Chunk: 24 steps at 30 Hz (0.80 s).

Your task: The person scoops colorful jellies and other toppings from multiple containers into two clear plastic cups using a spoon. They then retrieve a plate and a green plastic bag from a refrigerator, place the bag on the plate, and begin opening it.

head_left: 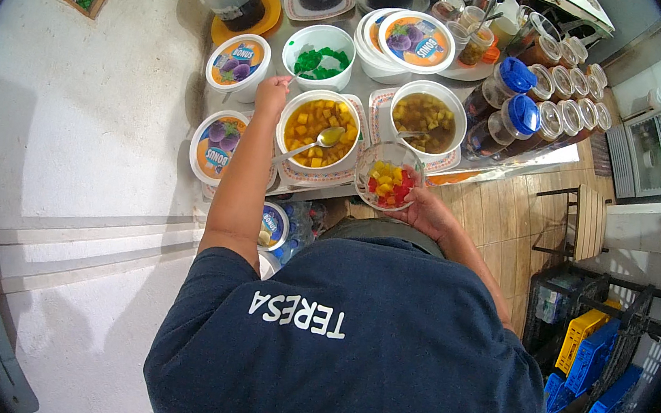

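So my left hand [273, 91] is up at the green tub [293, 39], fingers closed in a pinch on the handle of a spoon [306, 70] whose other end is down in the green jelly [333, 57]. My right hand [430, 212] has the glass bowl [363, 179] by its lower right side, thumb near the rim and the other fingers partly hidden, so I can't tell exactly how they sit under it. The bowl's just off the front edge of the table, below the brown tub [396, 118], with yellow cubes [385, 177] and red cubes [397, 195] in it.

Right by my left wrist is the yellow tub [284, 118], full of yellow chunks in liquid, with a second spoon [330, 135] leaning out over the rim, handle toward my left. The brown tub has paler chunks in brownish liquid, plus a third spoon [414, 134]. Both sit on patterned mats.

Left of all that are two tubs with lids on, and past the green one there's a stack of lids [420, 42]. Over on my right it's two blue-topped jugs [523, 114] of dark stuff next to rows of jars [551, 119]. Tile-look floor [472, 216] beyond.
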Each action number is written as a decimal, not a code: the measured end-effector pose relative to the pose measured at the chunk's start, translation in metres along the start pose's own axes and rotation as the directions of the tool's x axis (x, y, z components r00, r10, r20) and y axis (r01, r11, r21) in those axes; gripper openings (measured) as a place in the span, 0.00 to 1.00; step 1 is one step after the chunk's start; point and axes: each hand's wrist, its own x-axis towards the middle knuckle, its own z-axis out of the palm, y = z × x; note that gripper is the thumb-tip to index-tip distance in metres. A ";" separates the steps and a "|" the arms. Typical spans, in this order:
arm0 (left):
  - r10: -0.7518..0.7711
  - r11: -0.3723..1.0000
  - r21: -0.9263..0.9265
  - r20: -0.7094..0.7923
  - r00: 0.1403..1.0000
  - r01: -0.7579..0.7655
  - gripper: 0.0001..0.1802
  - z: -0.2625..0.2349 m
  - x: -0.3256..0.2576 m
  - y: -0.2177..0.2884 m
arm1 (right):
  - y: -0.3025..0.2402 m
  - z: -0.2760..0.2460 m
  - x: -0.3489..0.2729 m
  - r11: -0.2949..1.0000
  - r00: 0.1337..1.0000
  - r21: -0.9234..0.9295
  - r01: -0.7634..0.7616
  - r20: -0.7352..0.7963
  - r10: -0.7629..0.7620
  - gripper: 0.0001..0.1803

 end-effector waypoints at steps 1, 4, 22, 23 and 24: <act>0.010 1.000 0.016 -0.010 1.000 -0.010 0.12 -0.001 -0.001 0.001 | 0.000 0.000 0.000 1.000 1.000 0.007 0.000 -0.005 0.000 0.42; 0.023 0.997 0.070 -0.028 0.999 -0.020 0.12 -0.005 -0.004 0.005 | 0.000 0.001 0.001 1.000 1.000 0.006 -0.003 -0.010 0.003 0.42; 0.224 0.913 0.119 0.654 0.722 -0.391 0.13 -0.038 -0.167 0.132 | -0.003 0.004 0.008 0.999 0.999 0.005 0.040 0.011 -0.040 0.39; 0.255 0.863 0.155 0.688 0.679 -0.480 0.13 -0.034 -0.173 0.133 | -0.004 0.004 0.007 1.000 1.000 0.004 0.030 0.000 -0.030 0.39; 0.290 0.848 0.145 0.678 0.675 -0.509 0.13 -0.031 -0.177 0.133 | -0.004 0.005 0.005 1.000 1.000 0.003 0.022 -0.013 -0.022 0.40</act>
